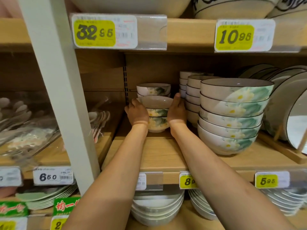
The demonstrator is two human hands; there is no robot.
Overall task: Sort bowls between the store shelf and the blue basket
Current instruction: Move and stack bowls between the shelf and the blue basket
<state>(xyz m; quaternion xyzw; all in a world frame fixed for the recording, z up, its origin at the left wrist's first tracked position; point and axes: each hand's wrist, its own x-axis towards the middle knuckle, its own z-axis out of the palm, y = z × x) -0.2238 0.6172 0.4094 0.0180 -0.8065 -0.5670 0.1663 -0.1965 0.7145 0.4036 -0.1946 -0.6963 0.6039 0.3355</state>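
— Where does the single view look from?
— The person's head, facing forward and slightly down into the wooden shelf.
— How near?
— Close (wide lens; the white upright slants at left). The left hand and right hand meet at the small bowl stack, mid-frame.

Retail shop, tableware aisle. Wooden shelf carries stacked bowls; yellow price tags are clipped along the shelf edges above and below the bowls.
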